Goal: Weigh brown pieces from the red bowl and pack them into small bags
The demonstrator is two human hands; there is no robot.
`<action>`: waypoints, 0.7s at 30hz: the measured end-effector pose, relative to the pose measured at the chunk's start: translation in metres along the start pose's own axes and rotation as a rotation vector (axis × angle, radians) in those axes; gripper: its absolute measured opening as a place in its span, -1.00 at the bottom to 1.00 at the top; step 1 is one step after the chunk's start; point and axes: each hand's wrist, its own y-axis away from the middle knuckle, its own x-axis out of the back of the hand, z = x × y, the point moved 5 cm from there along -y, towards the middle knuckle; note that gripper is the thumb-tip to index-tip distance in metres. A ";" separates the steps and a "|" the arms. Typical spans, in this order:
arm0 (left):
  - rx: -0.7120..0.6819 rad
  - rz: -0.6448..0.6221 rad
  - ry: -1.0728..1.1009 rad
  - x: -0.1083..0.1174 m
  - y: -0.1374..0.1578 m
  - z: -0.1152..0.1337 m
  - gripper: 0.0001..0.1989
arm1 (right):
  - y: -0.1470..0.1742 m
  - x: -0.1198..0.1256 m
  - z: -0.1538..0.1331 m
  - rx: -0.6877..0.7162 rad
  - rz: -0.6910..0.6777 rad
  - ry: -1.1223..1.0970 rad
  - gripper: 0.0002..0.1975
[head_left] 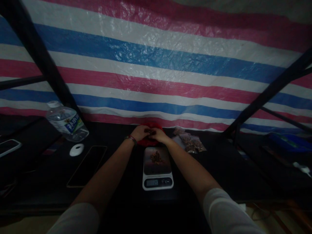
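My left hand (140, 133) and my right hand (159, 134) meet over a red dish (146, 142) at the back of the black table. The fingers of both are curled in, around something dark brown and too small to make out. Just in front of the dish lies a white kitchen scale (158, 186) with a dark platform. A small pile of brown dried pieces (156, 158) rests on the platform. To the right of my right hand are several clear plastic bags (192, 143) filled with brown bits. The dish's contents are mostly hidden by my hands.
Left of my arm lie a dark phone (87, 166) and a white oval case (76, 149), with a large clear bottle (67, 122) behind them. Another phone (8, 146) is at the far left. A blue item (290, 142) lies far right. Black frame posts (264, 94) and a striped sheet (156, 87) stand behind.
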 end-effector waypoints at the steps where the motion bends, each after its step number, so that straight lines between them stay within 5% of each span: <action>1: -0.007 0.000 -0.006 0.001 0.000 0.002 -0.71 | 0.001 0.001 0.001 -0.001 0.017 0.002 -0.67; 21: 0.004 0.251 0.138 -0.018 0.007 -0.010 -0.55 | 0.005 0.003 -0.008 0.012 0.151 0.092 -0.60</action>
